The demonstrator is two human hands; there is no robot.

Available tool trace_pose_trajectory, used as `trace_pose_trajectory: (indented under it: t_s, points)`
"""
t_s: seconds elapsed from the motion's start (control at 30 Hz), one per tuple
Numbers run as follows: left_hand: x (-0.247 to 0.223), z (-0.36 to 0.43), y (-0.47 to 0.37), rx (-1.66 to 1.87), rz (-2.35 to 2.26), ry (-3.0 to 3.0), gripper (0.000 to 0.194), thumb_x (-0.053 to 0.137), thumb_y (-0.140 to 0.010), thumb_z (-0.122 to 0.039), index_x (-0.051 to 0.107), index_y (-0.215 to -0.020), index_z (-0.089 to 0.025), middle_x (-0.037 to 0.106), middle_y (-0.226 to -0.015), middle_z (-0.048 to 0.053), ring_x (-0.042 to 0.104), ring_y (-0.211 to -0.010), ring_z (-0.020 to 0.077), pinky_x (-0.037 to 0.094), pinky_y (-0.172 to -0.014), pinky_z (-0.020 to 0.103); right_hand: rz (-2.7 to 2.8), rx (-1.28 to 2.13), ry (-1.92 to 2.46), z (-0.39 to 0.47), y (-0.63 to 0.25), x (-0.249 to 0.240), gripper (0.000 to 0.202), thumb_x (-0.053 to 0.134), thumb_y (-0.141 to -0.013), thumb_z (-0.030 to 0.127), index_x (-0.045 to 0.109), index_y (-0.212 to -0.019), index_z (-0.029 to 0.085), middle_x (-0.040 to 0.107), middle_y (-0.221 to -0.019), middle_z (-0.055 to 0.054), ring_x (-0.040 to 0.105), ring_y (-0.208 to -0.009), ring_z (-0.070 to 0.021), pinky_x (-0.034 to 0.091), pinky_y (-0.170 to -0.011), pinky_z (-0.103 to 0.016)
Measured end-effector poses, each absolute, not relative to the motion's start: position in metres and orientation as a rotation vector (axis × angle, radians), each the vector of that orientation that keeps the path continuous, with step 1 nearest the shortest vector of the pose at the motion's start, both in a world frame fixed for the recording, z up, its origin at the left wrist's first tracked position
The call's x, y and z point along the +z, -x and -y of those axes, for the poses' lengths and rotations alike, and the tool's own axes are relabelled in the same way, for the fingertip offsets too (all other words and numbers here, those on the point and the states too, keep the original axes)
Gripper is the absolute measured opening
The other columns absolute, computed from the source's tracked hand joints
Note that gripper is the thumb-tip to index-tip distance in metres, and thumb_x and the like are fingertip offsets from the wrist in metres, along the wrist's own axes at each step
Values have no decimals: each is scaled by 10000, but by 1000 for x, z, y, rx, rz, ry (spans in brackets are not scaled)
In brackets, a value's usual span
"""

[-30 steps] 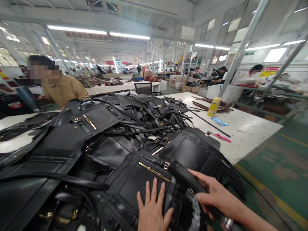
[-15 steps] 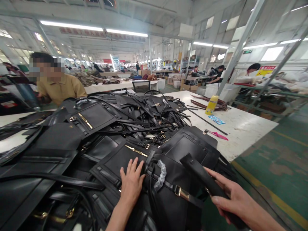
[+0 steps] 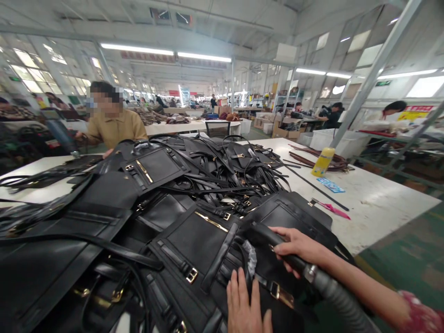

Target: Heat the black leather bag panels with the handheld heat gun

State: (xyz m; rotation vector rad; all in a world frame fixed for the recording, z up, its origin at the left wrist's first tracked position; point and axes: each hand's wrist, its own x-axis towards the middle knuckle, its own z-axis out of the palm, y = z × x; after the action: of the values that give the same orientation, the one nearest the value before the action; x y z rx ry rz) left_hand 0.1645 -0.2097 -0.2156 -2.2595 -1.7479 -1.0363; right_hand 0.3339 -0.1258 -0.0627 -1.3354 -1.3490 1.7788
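Observation:
My left hand [image 3: 243, 303] lies open, fingers spread, on a black leather bag panel [image 3: 194, 231] with a gold zip and buckles. Just beyond its fingertips is a strap loop wrapped in clear plastic [image 3: 250, 258]. My right hand [image 3: 294, 245] is closed around a black hose nozzle [image 3: 265, 233], which joins a ribbed grey hose [image 3: 342, 296] by a metal clamp. The nozzle's tip is close above the bag panel, left of a smooth black flap [image 3: 287, 210]; whether it touches, I cannot tell. A gold buckle [image 3: 282, 294] lies between my hands.
More black bag pieces and straps [image 3: 222, 171] are heaped across the white table [image 3: 374, 203]. At right are a yellow bottle [image 3: 323, 162], a blue card [image 3: 330, 185], a pink-handled tool [image 3: 335, 210] and brown straps [image 3: 333, 159]. A person in tan [image 3: 118, 125] works across the table.
The view has swung left. My left hand has moved right and nearer me across the bag. My right hand has lowered the nozzle toward the bag, and the hose now shows.

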Motion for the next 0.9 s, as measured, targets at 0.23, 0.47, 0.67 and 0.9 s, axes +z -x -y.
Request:
trace_pose_trajectory:
  t_s: [0.23, 0.47, 0.67, 0.9]
  points:
    - [-225, 211, -160, -1098, 1730, 2205, 552, 683, -490, -484, 598, -981, -246, 524, -1177, 171, 435, -1111, 379, 418, -835, 523, 1353, 1530, 1303, 104, -330, -66, 718, 582, -700, 243, 216, -1317, 245, 574, -627, 43, 559, -413, -123, 452, -339, -202]
    - [-230, 210, -158, -1046, 1715, 2236, 451, 682, -520, -355, 599, -948, -239, 523, -1184, 158, 418, -1127, 378, 414, -846, 527, 1439, 1679, 1373, 121, -336, -59, 726, 587, -693, 224, 225, -1322, 195, 575, -638, 25, 560, -407, -131, 453, -311, -208]
    - [-220, 217, -160, -942, 1850, 2335, 432, 629, -584, -214, 576, -1011, -237, 436, -1286, 155, 343, -1199, 365, 389, -898, 541, 1490, 1620, 1379, 86, -302, -67, 733, 580, -696, 239, 210, -1326, 171, 539, -593, 50, 548, -405, -119, 447, -326, -194]
    - [-209, 218, -177, -864, 2145, 2315, 372, 509, -726, -218, 552, -1092, -168, 433, -1289, 172, 310, -1222, 367, 353, -942, 573, 1690, 1933, 1305, 130, -273, -21, 728, 590, -660, 170, 278, -1313, 251, 616, -720, 23, 521, -389, -86, 415, -347, -173]
